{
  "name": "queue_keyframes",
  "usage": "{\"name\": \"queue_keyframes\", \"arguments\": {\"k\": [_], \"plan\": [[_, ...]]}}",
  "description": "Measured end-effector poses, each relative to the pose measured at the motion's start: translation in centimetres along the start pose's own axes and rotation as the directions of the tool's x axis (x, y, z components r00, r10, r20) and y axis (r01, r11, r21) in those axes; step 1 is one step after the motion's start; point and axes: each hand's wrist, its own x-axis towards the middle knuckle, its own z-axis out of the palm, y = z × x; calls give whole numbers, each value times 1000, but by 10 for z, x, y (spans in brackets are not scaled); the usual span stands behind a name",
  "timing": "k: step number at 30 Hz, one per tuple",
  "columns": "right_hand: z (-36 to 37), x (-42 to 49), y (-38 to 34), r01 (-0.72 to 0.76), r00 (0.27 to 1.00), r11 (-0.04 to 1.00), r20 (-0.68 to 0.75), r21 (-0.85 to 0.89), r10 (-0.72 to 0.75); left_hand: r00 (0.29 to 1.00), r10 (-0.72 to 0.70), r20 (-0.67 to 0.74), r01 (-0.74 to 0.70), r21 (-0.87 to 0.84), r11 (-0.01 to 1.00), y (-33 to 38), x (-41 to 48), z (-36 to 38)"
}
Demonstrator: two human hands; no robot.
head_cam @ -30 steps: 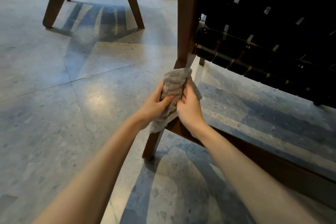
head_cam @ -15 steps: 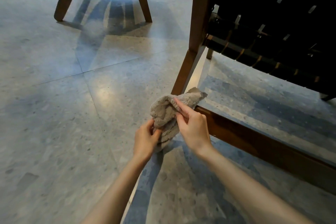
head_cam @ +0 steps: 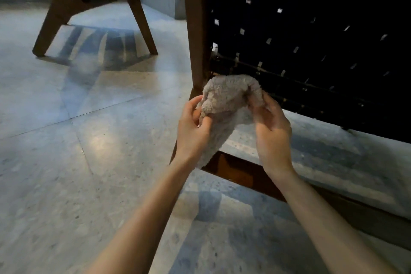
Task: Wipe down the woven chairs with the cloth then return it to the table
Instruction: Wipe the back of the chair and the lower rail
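Cloth (head_cam: pixel 224 104) is hanging bunched between the left hand (head_cam: pixel 193 127) and right hand (head_cam: pixel 270 127), each one gripping a side, just in front of the woven chair (head_cam: pixel 311 40), right hand sitting nearer it.

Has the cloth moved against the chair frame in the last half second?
Yes. The cloth has risen from the low rail to the foot of the upright post, overlapping the lower edge of the woven back.
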Motion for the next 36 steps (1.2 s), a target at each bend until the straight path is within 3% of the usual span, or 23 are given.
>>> {"name": "queue_keyframes", "arguments": {"k": [3,6,9,11,13,19,22,26,34,36], "plan": [[-19,9,-8,165,986,969,1,-184,-168,984,164,-68,-161,38,986,16,10,19],[-27,27,-23,233,972,901,108,-366,-208,942,336,-20,-327,185,927,32,28,30],[-36,44,-37,331,943,670,260,-665,-207,899,437,37,-407,440,800,45,51,35],[-43,54,-44,357,934,548,307,-757,-184,882,467,57,-418,551,722,50,59,37],[-54,62,-49,368,930,584,282,-724,-236,875,479,68,-418,604,679,51,60,39],[-102,56,-39,261,941,737,-5,-623,-338,874,452,175,-441,675,592,42,55,61],[-132,48,-30,222,917,764,-137,-606,-375,861,441,254,-491,643,587,40,43,86],[-163,37,-18,222,868,757,-229,-615,-441,788,515,338,-612,529,588,40,21,124],[-190,14,8,115,943,859,-215,-500,-252,804,540,248,-590,443,674,29,-2,144],[-191,9,18,37,970,882,-195,-469,-144,812,529,247,-584,373,721,22,-12,138]]}}
